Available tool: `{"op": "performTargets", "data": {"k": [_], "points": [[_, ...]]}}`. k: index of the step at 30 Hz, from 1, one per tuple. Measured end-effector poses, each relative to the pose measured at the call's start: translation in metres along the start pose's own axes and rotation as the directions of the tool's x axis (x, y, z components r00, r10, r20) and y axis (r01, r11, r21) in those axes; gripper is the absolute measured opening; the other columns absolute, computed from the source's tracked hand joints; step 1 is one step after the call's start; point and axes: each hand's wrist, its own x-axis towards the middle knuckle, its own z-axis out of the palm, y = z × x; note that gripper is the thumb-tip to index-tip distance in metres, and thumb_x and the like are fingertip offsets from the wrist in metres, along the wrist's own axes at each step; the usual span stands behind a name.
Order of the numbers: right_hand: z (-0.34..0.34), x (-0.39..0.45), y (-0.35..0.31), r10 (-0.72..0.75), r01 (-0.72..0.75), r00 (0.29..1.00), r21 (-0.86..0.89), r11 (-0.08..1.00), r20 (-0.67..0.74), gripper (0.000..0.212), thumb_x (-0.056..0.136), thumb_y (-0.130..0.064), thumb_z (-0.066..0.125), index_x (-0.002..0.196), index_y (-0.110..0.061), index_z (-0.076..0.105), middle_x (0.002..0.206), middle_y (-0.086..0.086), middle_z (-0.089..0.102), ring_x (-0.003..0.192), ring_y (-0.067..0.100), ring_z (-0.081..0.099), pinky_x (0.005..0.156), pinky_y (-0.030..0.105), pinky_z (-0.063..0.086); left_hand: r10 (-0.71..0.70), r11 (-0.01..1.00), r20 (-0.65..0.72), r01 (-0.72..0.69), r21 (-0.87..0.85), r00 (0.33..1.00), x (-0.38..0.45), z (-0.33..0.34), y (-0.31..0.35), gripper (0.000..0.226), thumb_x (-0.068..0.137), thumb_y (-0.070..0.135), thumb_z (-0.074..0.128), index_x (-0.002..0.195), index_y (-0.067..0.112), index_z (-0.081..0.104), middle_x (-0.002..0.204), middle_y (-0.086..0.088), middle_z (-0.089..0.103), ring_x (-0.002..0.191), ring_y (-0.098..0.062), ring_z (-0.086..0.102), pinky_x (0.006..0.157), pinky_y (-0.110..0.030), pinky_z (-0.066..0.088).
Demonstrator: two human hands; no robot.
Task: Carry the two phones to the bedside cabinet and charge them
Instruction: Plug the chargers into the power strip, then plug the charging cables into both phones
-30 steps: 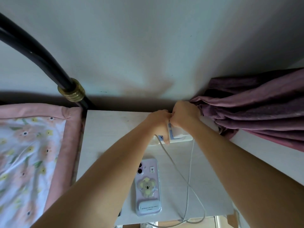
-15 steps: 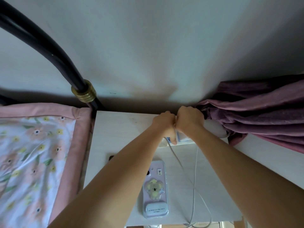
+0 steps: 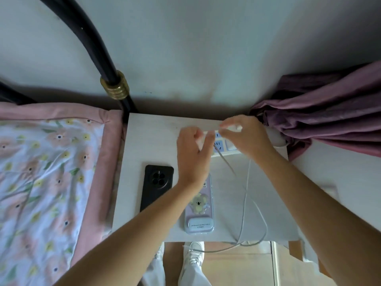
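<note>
1. Both phones are on the bench, i.e. the bedside cabinet top, so the carry part looks done.
2. Black phone lies face down at the left, near the bed. No cable seen going to it.
3. Lilac phone w/ koala case lies face down just right of it, partly under the left forearm. Its bottom end is at the front edge; can't tell if a plug sits in it.
4. Power strip lies at the back of the bench by the wall, next to the curtain. Sockets visible btwn the hands look free.
5. Left hand is over the strip's left end, fingers curled, pinching what seems a cable end; blurred, so grip is only probable.
6. Right hand is over the strip's right part, thumb and fingers pinched on a small white piece, prob. a charger plug; blur hides detail.
7. White cables run from the hands down across the bench, loop past the front edge and hang above the floor.
8. Judgement: mid-way. Left to do: seat charger(s) in the strip, plug a cable into each phone. Neither phone shows as charging yet.
9. Risk: loose cable loop off the edge could snag a foot or drag the lilac phone.
</note>
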Motion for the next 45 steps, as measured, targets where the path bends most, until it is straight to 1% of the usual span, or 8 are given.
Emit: {"op": "performTargets", "data": {"k": [3, 7, 11, 14, 20, 31, 38, 45], "points": [[0.0, -0.034, 0.018, -0.121, 0.118, 0.983, -0.027, 0.993, -0.14, 0.014, 0.075, -0.024, 0.067, 0.087, -0.019, 0.074, 0.1, -0.002, 0.071, 0.116, 0.019, 0.055, 0.105, 0.024, 0.031, -0.321, 0.942, 0.338, 0.336, 0.015, 0.885, -0.057, -0.009, 0.013, 0.048, 0.075, 0.07, 0.048, 0.071, 0.023, 0.056, 0.063, 0.014, 0.056, 0.063, -0.009, 0.051, 0.066, -0.031, 0.043], [-0.003, -0.05, 0.026, -0.136, 0.134, 0.982, -0.03, 0.991, -0.128, 0.009, 0.078, -0.016, 0.07, 0.085, -0.021, 0.072, 0.096, -0.01, 0.067, 0.113, 0.011, 0.049, 0.101, 0.021, 0.03, -0.214, 0.945, 0.685, 0.324, -0.034, 0.697, -0.087, 0.001, 0.019, 0.028, 0.085, 0.044, 0.059, 0.089, 0.019, 0.07, 0.086, -0.001, 0.074, 0.081, -0.013, 0.068, 0.086, -0.035, 0.053], [-0.012, -0.065, 0.025, -0.069, 0.088, 0.978, 0.089, 0.992, -0.195, 0.007, 0.084, -0.026, 0.064, 0.083, -0.024, 0.072, 0.086, -0.013, 0.068, 0.09, 0.014, 0.062, 0.083, 0.02, 0.041, -0.115, 0.983, 0.595, 0.179, -0.05, 0.795, -0.066, -0.004, 0.029, 0.016, 0.092, 0.012, 0.057, 0.085, 0.006, 0.07, 0.079, -0.006, 0.073, 0.062, -0.009, 0.064, 0.066, -0.019, 0.052], [-0.018, -0.088, 0.023, 0.05, -0.106, 0.987, 0.391, 0.914, 0.15, 0.032, 0.089, -0.046, 0.053, 0.08, -0.023, 0.073, 0.074, -0.006, 0.071, 0.053, 0.001, 0.052, 0.053, 0.009, 0.04, -0.043, 0.997, 0.491, 0.069, -0.035, 0.87, -0.042, -0.018, 0.03, 0.017, 0.094, 0.011, 0.055, 0.087, 0.008, 0.069, 0.076, -0.002, 0.072, 0.064, -0.007, 0.067, 0.068, -0.021, 0.058], [0.001, -0.134, 0.037, 0.091, -0.209, 0.802, 0.135, 0.969, 0.591, 0.017, 0.08, -0.032, 0.071, 0.096, -0.034, 0.068, 0.093, -0.014, 0.073, 0.06, 0.005, 0.064, 0.057, 0.016, 0.045, -0.008, 0.977, 0.355, 0.083, -0.198, 0.935, 0.004, -0.029, 0.045, 0.021, 0.097, 0.011, 0.052, 0.082, 0.009, 0.066, 0.068, -0.002, 0.065, 0.052, -0.003, 0.058, 0.054, -0.014, 0.048], [0.056, -0.118, 0.016, 0.257, -0.281, 0.952, 0.139, 0.95, 0.166, 0.015, 0.085, -0.021, 0.064, 0.076, -0.009, 0.065, 0.063, 0.006, 0.07, 0.04, 0.011, 0.057, 0.058, 0.025, 0.05, -0.055, 0.891, 0.397, 0.224, -0.394, 0.916, 0.003, -0.034, 0.056, 0.013, 0.094, 0.012, 0.057, 0.089, 0.011, 0.069, 0.08, -0.006, 0.069, 0.064, -0.013, 0.064, 0.071, -0.029, 0.057], [0.055, -0.113, 0.034, 0.396, -0.393, 0.916, 0.334, 0.857, 0.062, 0.027, 0.088, -0.012, 0.057, 0.062, -0.017, 0.065, 0.055, 0.004, 0.065, 0.037, 0.005, 0.053, 0.038, 0.013, 0.039, -0.337, 0.811, 0.644, -0.136, 0.57, 0.687, -0.082, -0.077, -0.034, 0.033, 0.087, 0.046, 0.059, 0.101, 0.016, 0.064, 0.089, 0.003, 0.07, 0.08, -0.015, 0.065, 0.07, -0.027, 0.05], [0.043, -0.113, 0.038, 0.454, -0.446, 0.891, 0.232, 0.864, 0.023, 0.038, 0.096, -0.026, 0.047, 0.069, -0.009, 0.068, 0.052, 0.003, 0.067, 0.038, 0.012, 0.058, 0.046, 0.023, 0.046, -0.361, 0.806, 0.514, -0.017, 0.591, 0.778, -0.106, -0.094, -0.058, 0.026, 0.098, 0.027, 0.045, 0.088, 0.018, 0.067, 0.051, 0.015, 0.047, 0.048, 0.003, 0.049, 0.05, -0.014, 0.03]]}}
